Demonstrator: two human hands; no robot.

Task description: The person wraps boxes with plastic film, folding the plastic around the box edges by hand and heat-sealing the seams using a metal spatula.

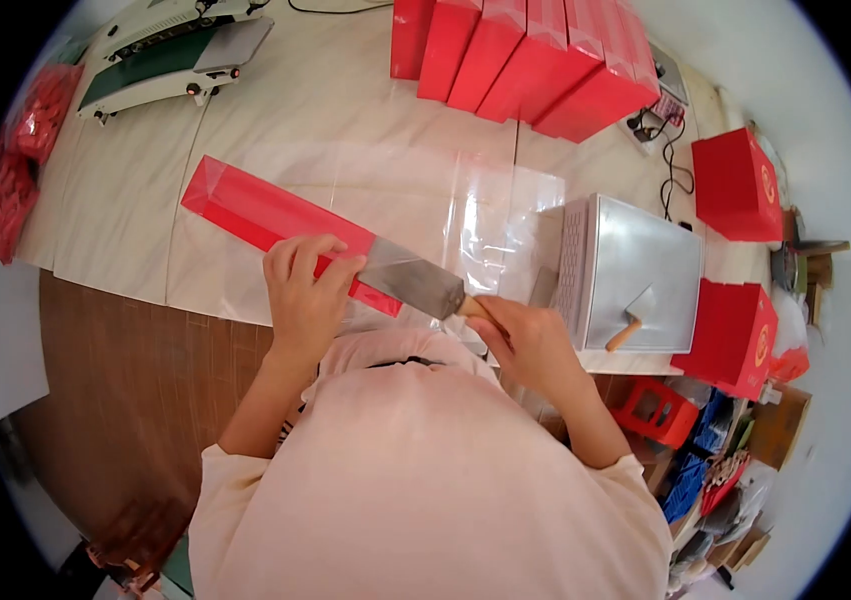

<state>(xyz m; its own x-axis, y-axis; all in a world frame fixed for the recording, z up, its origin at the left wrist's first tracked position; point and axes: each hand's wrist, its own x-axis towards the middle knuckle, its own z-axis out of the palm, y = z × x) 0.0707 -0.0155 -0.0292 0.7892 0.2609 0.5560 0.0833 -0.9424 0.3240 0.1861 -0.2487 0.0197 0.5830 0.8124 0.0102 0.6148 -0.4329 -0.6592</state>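
Note:
In front of me a long red box (270, 208) wrapped in clear film lies slantwise near the table's front edge. My left hand (307, 295) grips the box over its near side, fingers bent. My right hand (535, 350) is closed round the wooden handle of a scraper (412, 280). The scraper's wide metal blade lies against the right end of the box, close to my left fingertips. A sheet of clear plastic film (480, 215) spreads over the table beyond and beside the box.
Several red boxes (535, 60) stand in a row at the back. On the right, a silver-topped machine (650, 265) carries a small wooden-handled scraper (632, 320). Two red boxes (735, 185) stand beyond it. A green-belted machine (160, 68) sits at back left. Black cables (673, 170) lie back right.

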